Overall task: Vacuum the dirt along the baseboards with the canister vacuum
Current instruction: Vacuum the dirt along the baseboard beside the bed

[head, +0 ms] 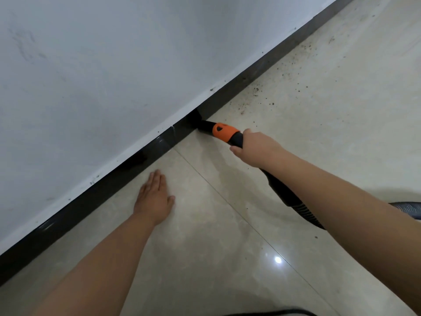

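Observation:
A black baseboard (95, 197) runs diagonally under a white wall (114, 65). My right hand (255, 148) grips the black vacuum handle just behind its orange collar (224, 131). The black nozzle (206, 126) touches the foot of the baseboard. Dark specks of dirt (271, 92) lie scattered on the tiles beyond the nozzle, up along the baseboard. The ribbed black hose (293, 199) trails back under my right forearm. My left hand (155, 197) rests flat on the floor near the baseboard, fingers straight.
Glossy beige floor tiles (227, 236) with a grout line running diagonally. A dark rounded part, perhaps the canister (410, 208), shows at the right edge. A black cable (273, 312) lies at the bottom edge.

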